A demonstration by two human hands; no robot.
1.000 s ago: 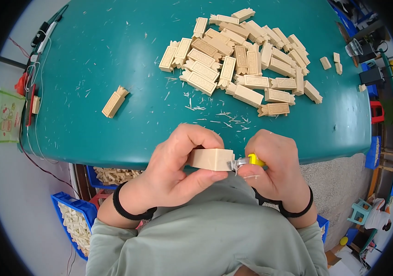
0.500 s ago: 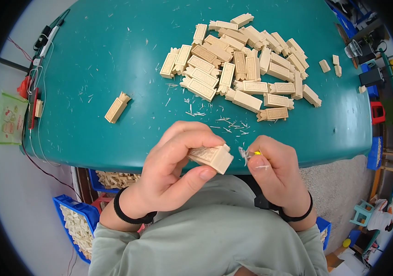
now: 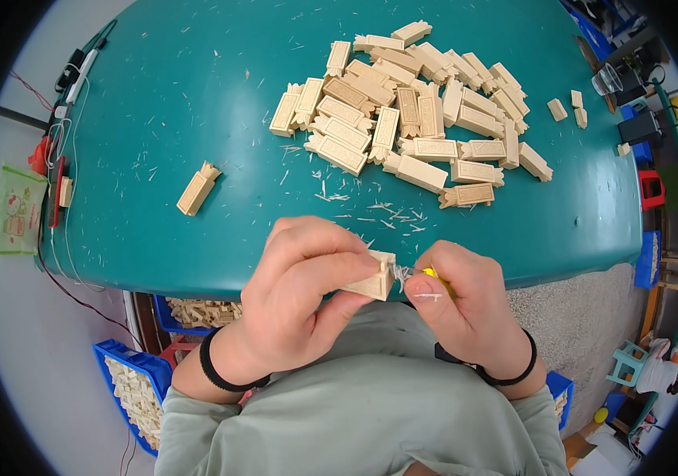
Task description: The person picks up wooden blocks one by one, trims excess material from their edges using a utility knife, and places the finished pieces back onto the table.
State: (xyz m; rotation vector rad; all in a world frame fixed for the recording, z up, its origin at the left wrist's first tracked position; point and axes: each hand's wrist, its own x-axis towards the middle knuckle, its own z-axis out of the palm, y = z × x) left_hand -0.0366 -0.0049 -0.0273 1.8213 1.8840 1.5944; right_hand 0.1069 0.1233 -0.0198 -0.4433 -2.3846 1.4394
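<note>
My left hand point(image 3: 299, 289) is closed around a pale, cream-coloured rectangular block point(image 3: 372, 284), its end facing right above the table's front edge. Close by its end, my right hand point(image 3: 470, 297) pinches a small yellow-handled tool point(image 3: 438, 279). Most of that tool is hidden by my fingers, so its kind does not show. Pale curled shavings point(image 3: 401, 273) cling at the tool's tip, against or right beside the block's end. Another sliver lies on my right thumb. Further off, a pile of similar carved blocks point(image 3: 426, 149) with notched ends lies on the green table point(image 3: 220, 95).
One carved block point(image 3: 197, 190) lies apart at the left. Thin shavings point(image 3: 390, 214) are scattered in front of the pile. Small pieces point(image 3: 557, 109) lie at the far right. Blue bins point(image 3: 109, 349) of pale pieces stand below left. A power strip point(image 3: 85, 71) and cables run along the left edge.
My right hand has come left to the block's end with the yellow-handled tool. In my left hand the block has turned, and my fingers now cover more of it.
</note>
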